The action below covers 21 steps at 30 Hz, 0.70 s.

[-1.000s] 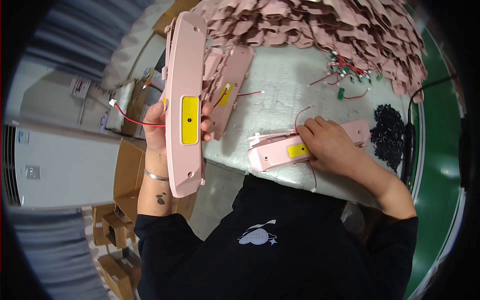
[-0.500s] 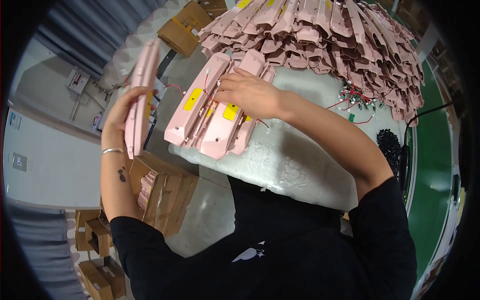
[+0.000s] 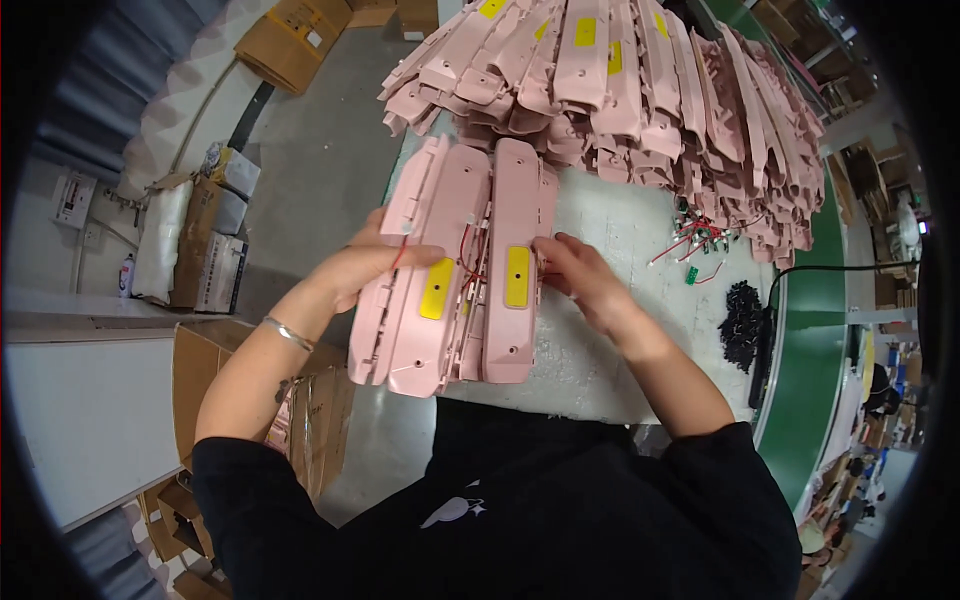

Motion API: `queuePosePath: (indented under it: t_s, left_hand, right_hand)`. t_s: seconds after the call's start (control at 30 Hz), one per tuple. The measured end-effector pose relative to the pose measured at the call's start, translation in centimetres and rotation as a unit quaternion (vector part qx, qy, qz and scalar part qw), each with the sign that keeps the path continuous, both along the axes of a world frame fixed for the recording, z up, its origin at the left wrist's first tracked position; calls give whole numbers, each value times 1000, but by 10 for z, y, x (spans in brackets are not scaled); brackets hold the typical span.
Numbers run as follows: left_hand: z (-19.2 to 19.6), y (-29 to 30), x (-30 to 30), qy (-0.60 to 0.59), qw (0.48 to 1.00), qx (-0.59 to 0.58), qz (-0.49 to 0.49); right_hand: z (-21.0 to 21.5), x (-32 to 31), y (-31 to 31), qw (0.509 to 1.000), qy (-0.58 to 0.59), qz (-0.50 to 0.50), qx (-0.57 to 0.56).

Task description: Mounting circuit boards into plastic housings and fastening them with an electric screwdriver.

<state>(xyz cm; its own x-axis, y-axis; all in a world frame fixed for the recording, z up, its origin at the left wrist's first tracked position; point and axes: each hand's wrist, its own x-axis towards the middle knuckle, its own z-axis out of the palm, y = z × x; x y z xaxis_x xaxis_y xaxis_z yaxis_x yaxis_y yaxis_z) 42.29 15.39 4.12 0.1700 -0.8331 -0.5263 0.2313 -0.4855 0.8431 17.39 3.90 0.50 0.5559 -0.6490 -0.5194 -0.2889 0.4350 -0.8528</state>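
Observation:
Several long pink plastic housings lie side by side at the table's left edge. My left hand [image 3: 362, 268] closes around the left side of the leftmost group, its thumb resting over the top of a pink housing [image 3: 410, 345] beside a yellow label. My right hand [image 3: 585, 280] presses against the right side of another pink housing [image 3: 514, 205], fingers bent at its edge; part of its grip is hidden. Thin red wires [image 3: 466, 245] with small white connectors run between and over the housings.
A big heap of pink housings [image 3: 640, 90] covers the table's far side. Small green circuit boards with red wires [image 3: 705, 235] and a pile of black small parts [image 3: 742, 325] lie to the right, near a black cable [image 3: 830, 268]. Cardboard boxes [image 3: 325, 425] stand on the floor at left.
My left hand has brought its raised housing down to the right, against the others. My right hand has moved from on top of the housings to their right side. The view has shifted.

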Motion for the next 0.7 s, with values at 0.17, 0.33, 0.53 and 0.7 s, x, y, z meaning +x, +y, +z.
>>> queuePosePath:
  t_s: [0.17, 0.33, 0.53, 0.7]
  left_hand:
    - [-10, 10, -4, 139, 990, 28, 23]
    - [-11, 41, -23, 150, 987, -15, 58]
    - [-23, 97, -23, 225, 956, -71, 177]
    - [-2, 118, -9, 206, 953, -84, 207]
  right_hand:
    - [28, 29, 23, 997, 20, -8, 68]
    - [24, 34, 37, 994, 40, -57, 86]
    - [37, 61, 51, 994, 59, 20, 85]
    - [42, 74, 42, 986, 70, 78, 131]
